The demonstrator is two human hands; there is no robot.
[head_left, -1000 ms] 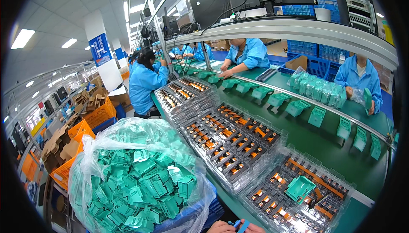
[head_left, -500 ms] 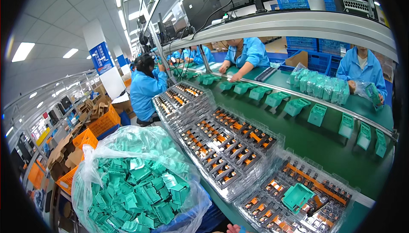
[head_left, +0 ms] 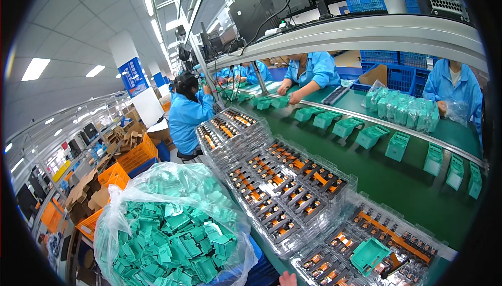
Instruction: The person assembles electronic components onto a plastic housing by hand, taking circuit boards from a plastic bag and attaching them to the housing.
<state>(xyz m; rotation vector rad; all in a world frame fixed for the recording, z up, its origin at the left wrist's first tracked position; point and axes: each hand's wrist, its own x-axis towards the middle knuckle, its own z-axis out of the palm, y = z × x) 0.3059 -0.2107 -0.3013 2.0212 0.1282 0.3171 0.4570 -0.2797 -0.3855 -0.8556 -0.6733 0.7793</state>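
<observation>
Only the fingertips of my left hand (head_left: 287,279) show at the lower edge; how they are bent is cut off and blurred. My right hand is outside the view. The nearest things to the left hand are a clear plastic tray (head_left: 300,266) of small black, orange and metal parts and a big clear bag of green plastic housings (head_left: 175,239). One open green housing (head_left: 369,256) lies on top of the tray's parts, beside a loose black and orange part. More stacked trays (head_left: 282,184) of these parts run along the belt's near side.
A row of green housings (head_left: 373,136) lies on the green conveyor belt (head_left: 324,144). Across it co-workers in blue (head_left: 454,90) handle pieces near bagged housings (head_left: 402,109). A metal shelf beam (head_left: 340,37) spans overhead. Orange crates (head_left: 137,154) and cardboard stand left.
The whole view has shifted, with the scene sitting slightly further right and lower. Less of my left hand's fingers shows. Across the belt, a co-worker's hands have moved to a housing on it.
</observation>
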